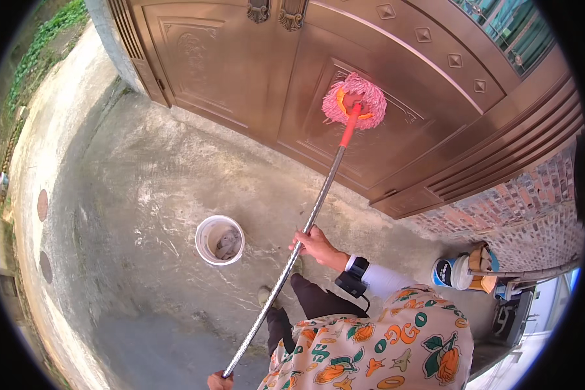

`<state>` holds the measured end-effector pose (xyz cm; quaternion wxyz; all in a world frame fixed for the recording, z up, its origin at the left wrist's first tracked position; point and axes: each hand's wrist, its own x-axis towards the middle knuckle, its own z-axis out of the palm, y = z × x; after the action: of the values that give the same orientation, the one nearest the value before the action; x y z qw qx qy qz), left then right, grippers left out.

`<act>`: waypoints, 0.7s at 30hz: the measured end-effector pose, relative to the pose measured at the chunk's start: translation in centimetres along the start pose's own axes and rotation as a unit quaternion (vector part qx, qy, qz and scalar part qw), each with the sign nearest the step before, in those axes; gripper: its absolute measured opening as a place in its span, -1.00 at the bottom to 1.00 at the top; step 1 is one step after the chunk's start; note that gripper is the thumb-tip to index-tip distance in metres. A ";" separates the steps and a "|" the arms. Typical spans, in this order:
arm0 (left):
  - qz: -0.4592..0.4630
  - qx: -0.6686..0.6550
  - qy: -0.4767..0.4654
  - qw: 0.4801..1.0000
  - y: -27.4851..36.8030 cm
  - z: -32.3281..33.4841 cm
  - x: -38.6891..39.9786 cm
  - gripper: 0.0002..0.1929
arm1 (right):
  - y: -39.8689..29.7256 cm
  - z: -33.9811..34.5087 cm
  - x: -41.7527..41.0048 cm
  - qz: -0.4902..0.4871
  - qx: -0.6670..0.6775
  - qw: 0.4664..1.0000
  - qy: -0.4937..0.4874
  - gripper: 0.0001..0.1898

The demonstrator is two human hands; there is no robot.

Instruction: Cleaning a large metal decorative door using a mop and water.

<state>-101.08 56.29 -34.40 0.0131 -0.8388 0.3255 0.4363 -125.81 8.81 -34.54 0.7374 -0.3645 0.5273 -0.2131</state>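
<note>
My right hand is wrapped around the middle of a patterned metal mop handle. At the handle's lower end, near the picture's bottom edge, my left hand grips it. The pink shaggy mop head, with an orange rim and a red socket, lies against the lower panel of a brown metal double door. A white bucket with a grey cloth in it stands on the concrete, left of the handle.
Wet streaks mark the concrete ground. By the brick wall at the right stand a white and blue paint bucket and other containers. My feet are close behind the white bucket. Green plants grow at the far left.
</note>
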 end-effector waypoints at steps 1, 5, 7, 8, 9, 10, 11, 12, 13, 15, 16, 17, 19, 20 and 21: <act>0.016 -0.014 -0.006 1.000 0.3 -0.6 0.1 -0.65 | -0.4 -0.7 -1.2 -0.014 -0.001 1.000 0.009 -0.81; 0.027 -0.007 0.003 1.000 1.7 -1.8 0.9 -0.69 | -1.8 -2.6 -0.9 0.036 -0.039 0.997 -0.063 -0.82; 0.040 0.014 0.018 0.999 0.3 -1.5 1.5 -0.71 | -1.7 -2.5 -0.5 0.041 -0.050 0.995 -0.075 -0.81; 0.037 0.008 0.017 0.999 0.1 -1.7 1.9 -0.71 | -1.6 -2.6 -0.4 0.027 -0.030 0.996 -0.082 -0.80; 0.035 0.006 0.017 0.999 0.0 -1.9 2.0 -0.71 | -1.5 -2.5 -0.2 0.014 -0.007 0.996 -0.090 -0.80; 0.021 0.013 0.005 1.000 0.3 -1.8 2.1 -0.68 | -1.5 -2.6 -0.2 0.022 -0.011 0.995 -0.101 -0.80; 0.017 0.015 0.002 1.000 0.4 -1.3 2.0 -0.68 | -0.9 -2.9 0.2 0.027 -0.009 0.994 -0.102 -0.80; -0.014 0.011 -0.032 0.999 1.1 -0.8 1.9 -0.67 | -0.3 -3.2 0.4 0.030 -0.011 0.994 -0.104 -0.80; -0.046 0.007 -0.065 0.997 1.8 -0.3 1.8 -0.65 | 0.3 -3.5 0.6 0.034 -0.013 0.994 -0.107 -0.79; -0.085 0.046 -0.089 0.991 2.0 0.7 1.0 -0.63 | 1.1 -3.4 1.8 0.047 -0.010 0.994 -0.103 -0.79; -0.088 0.009 -0.093 0.992 1.5 1.6 0.4 -0.62 | 1.2 -3.3 2.5 0.060 -0.029 0.991 -0.117 -0.79; -0.091 -0.028 -0.096 0.991 1.0 2.5 0.0 -0.62 | 1.3 -3.2 3.2 0.073 -0.049 0.987 -0.132 -0.79; -0.105 -0.041 -0.094 0.989 3.5 1.3 -0.2 -0.62 | 2.2 -3.4 5.1 0.074 -0.043 0.987 -0.139 -0.80; -0.113 -0.052 -0.089 0.988 5.1 0.1 0.0 -0.63 | 2.5 -3.4 6.3 0.082 -0.037 0.986 -0.141 -0.81; -0.123 -0.060 -0.080 0.987 6.1 -1.0 0.1 -0.64 | 2.9 -2.9 7.7 0.088 -0.028 0.985 -0.146 -0.81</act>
<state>-103.70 51.13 -32.25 0.0419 -0.8342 0.1909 0.5158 -126.01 4.35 -42.10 0.8116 -0.3647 0.4497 -0.0770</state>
